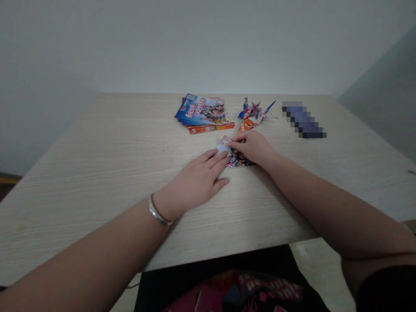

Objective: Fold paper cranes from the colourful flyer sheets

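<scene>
Two hands share one piece of folded printed paper (225,141), which lies on the table near the middle of the view; the clock hours here are read from it. The left hand (198,180) comes in from eight o'clock, palm down, its fingers laid out straight and slightly spread over the paper's left part, the thumb standing apart. The right hand (255,146) comes from four o'clock, thumb and fingers bent together on the paper's upper right; I cannot tell whether they pinch an edge or press down. One silver bracelet (157,212) circles the left wrist.

At eleven o'clock lies one fanned stack of printed sheets (204,113), blue on top with orange edges below, too overlapped to count. At one o'clock sits a cluster of pointed folded-paper figures (248,123) in blue, orange and white; their number is unclear. At two o'clock is one dark pixelated object (303,121).

The table (97,173) is pale with a fine wood grain. Beyond it, at twelve o'clock, stands a plain grey wall (208,47). At six o'clock, below the table edge, shows dark clothing (260,286) with pink print.
</scene>
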`<action>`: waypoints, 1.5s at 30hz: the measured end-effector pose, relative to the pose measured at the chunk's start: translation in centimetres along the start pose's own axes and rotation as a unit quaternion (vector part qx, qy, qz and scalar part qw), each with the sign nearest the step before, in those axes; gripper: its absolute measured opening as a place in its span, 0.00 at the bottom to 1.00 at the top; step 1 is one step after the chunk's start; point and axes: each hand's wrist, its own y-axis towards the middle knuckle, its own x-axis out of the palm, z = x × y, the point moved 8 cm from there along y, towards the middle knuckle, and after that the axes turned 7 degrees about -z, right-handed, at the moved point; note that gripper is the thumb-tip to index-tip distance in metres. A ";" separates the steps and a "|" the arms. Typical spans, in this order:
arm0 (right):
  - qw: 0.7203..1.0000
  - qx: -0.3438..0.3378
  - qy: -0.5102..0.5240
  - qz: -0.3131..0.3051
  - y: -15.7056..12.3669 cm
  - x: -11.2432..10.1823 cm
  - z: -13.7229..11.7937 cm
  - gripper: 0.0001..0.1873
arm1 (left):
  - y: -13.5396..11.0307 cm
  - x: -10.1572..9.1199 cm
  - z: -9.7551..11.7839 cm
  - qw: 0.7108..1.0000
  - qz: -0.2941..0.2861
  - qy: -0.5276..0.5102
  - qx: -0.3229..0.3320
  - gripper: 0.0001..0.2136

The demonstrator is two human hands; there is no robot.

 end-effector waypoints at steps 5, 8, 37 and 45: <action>1.000 -0.006 -0.019 0.002 0.1 0.0 -0.1 0.11 | -0.2 0.3 0.1 1.000 -0.022 0.000 0.005 0.31; 1.000 -0.011 -0.023 0.007 0.2 0.1 0.0 0.11 | -0.2 0.3 0.0 1.000 -0.021 0.003 0.005 0.31; 0.981 -0.080 -0.091 -0.149 -1.4 -0.2 -0.2 0.14 | -0.7 0.7 -0.1 0.999 -0.008 -0.016 0.029 0.34; 0.966 0.012 -0.190 -0.176 -1.2 -2.1 3.2 0.14 | -0.7 0.4 0.0 0.999 -0.026 -0.009 0.030 0.29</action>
